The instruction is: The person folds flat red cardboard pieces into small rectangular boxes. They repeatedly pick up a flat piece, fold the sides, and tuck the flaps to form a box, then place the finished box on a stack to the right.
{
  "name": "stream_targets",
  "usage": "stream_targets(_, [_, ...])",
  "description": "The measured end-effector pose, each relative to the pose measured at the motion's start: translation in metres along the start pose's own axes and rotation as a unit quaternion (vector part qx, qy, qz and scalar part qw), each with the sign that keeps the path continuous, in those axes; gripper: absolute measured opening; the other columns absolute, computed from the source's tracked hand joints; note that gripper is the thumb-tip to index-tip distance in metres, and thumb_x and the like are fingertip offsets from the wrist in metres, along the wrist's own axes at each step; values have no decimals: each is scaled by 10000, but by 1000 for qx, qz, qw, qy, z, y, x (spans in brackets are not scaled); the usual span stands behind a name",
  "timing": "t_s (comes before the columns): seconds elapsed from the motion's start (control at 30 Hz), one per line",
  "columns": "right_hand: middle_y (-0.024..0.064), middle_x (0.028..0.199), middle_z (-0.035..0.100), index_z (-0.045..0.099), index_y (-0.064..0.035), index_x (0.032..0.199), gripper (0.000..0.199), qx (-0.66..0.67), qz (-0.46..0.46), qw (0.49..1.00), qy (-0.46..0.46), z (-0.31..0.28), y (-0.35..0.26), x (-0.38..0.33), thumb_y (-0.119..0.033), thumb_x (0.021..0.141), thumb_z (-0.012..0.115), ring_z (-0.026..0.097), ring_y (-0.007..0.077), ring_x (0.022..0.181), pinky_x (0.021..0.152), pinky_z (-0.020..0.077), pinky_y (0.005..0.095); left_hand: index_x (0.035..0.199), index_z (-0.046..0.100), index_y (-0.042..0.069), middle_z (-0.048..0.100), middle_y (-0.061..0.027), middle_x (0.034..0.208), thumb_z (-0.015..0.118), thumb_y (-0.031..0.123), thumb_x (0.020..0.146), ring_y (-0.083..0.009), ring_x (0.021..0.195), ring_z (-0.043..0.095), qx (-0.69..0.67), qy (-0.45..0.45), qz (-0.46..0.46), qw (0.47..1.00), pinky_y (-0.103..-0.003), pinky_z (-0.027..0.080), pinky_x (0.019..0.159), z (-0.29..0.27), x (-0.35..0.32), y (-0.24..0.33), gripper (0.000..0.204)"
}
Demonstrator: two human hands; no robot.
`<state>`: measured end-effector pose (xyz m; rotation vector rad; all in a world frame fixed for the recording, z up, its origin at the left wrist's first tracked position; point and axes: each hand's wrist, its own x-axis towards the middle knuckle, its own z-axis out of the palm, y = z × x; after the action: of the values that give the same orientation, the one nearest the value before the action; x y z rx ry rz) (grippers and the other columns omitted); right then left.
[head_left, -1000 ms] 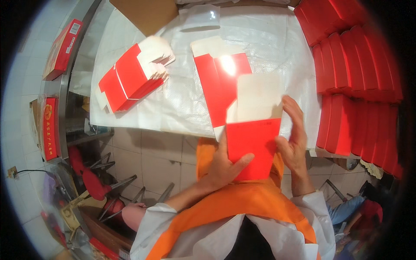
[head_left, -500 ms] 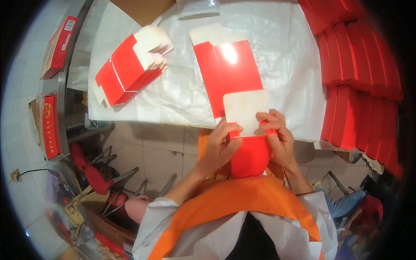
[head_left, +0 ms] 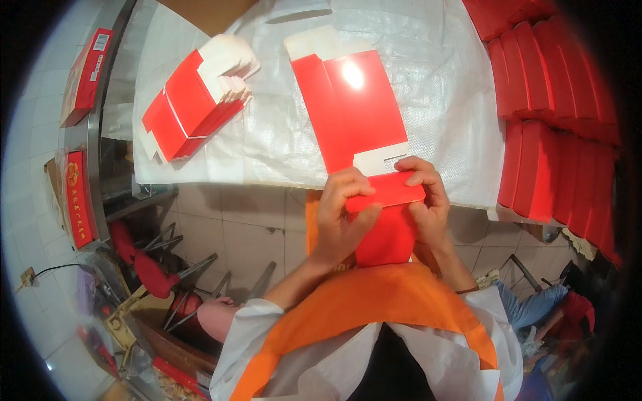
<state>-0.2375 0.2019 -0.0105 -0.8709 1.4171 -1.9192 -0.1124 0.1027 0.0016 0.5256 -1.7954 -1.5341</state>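
Observation:
Between my two hands, at the table's near edge, is a red carton held against my orange apron. Its end flap is folded over and shows red. My left hand grips the carton's left side, with the thumb across the folded end. On the right corner, my right hand has its fingers on top and the thumb at the side. Just beyond lies a flat, unfolded red carton with white flaps at its far and near ends.
A strapped bundle of flat red cartons lies on the white sheet at the left. Rows of formed red boxes are stacked at the right edge. Printed red boxes stand far left. Other people's legs show below the table.
The white inner face of the held carton's end flap was raised toward the far side; it is now folded down with its red face showing. Both hands stay on the carton.

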Motion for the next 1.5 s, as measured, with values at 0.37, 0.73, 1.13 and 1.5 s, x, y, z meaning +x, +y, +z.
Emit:
stream_targets(0.37, [91, 999, 531, 488, -11, 949, 133, 10, 100, 995, 27, 0, -8, 3, 16, 820, 470, 480, 153, 964, 877, 371, 280, 936, 572, -14, 572, -113, 959, 566, -41, 758, -188, 914, 550, 65, -46, -56, 995, -274, 427, 813, 1, 16, 11, 181])
stream_targets(0.73, [99, 1094, 523, 518, -35, 919, 112, 23, 111, 993, 24, 1, -3, 5, -40, 877, 415, 468, 157, 996, 886, 355, 280, 997, 549, -21, 567, -169, 1046, 520, -14, 783, -296, 985, 541, 38, -65, -30, 997, -350, 426, 849, -4, 13, -1, 216])
stream_targets(1.13, [108, 1077, 542, 517, 1, 866, 194, 36, 133, 990, 32, -3, 7, -1, -85, 914, 350, 478, 176, 999, 895, 357, 293, 941, 543, -15, 577, -190, 1064, 545, 38, 807, -326, 1008, 550, 115, -53, 62, 990, -378, 423, 879, 0, 5, -10, 145])
stream_targets(1.5, [153, 1050, 565, 548, 8, 829, 61, -188, -57, 957, -213, 30, -42, 65, 37, 786, 516, 524, 282, 1036, 884, 409, 351, 902, 507, 45, 579, -131, 931, 736, 274, 677, -223, 863, 576, 245, -259, -170, 919, -296, 452, 720, -54, 62, 50, 394])
